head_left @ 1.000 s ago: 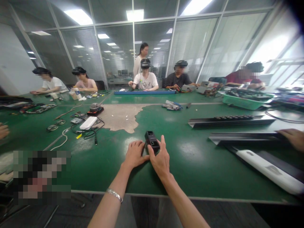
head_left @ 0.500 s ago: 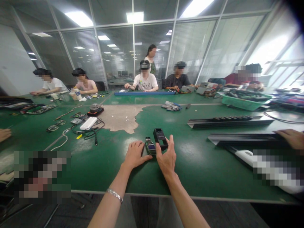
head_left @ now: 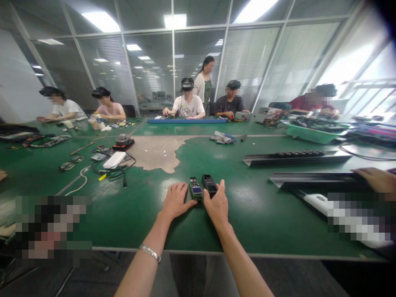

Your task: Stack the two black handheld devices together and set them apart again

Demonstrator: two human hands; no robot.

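My left hand [head_left: 175,201] rests on the green table just left of a small green circuit board [head_left: 196,190] with a blue-grey screen. Its fingers lie lightly bent, and the outstretched thumb comes near the board's front end. A black plastic housing [head_left: 208,181] with cut-out openings is between the thumb and fingers of my right hand [head_left: 217,203]. Board and housing are side by side, a narrow gap apart. My right hand covers the near end of the housing.
Cables and a white power adapter [head_left: 114,160] lie to the left. Long black metal rails [head_left: 293,159] are on the right, with another person's hand [head_left: 375,178] on one. Work gloves [head_left: 223,137] and a green basket [head_left: 318,133] are farther back. Several people sit across the table.
My right hand has lowered the black housing closer to the table, beside the board. The left hand has hardly moved. The standing person in the background has shifted right.
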